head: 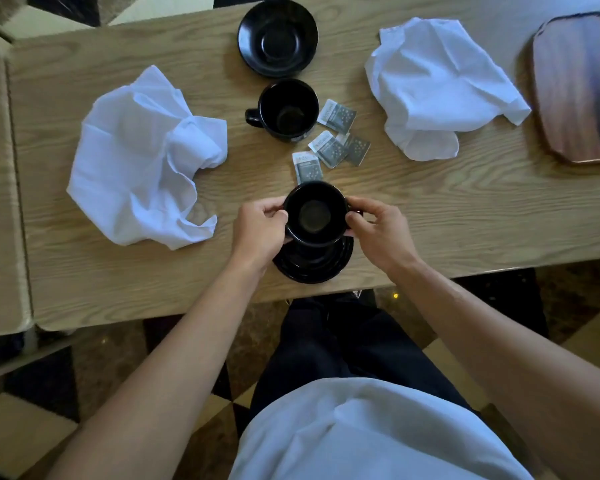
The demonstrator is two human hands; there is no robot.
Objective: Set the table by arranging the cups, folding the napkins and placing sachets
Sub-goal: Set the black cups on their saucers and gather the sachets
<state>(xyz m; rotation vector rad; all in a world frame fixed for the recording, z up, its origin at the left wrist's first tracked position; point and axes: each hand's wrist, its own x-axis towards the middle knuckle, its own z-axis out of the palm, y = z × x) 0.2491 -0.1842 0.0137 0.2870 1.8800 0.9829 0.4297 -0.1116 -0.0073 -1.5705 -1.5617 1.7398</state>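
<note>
Gripping black cup (pixel 315 213), both hands' fingers (pixel 272 213), saucer (pixel 314 263) half hidden beneath.

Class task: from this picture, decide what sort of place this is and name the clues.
Probably a café or hotel dining room: a light wooden table laid with black cups and saucers, crumpled white cloth napkins, grey sachets, above a polished chequered stone floor.
</note>
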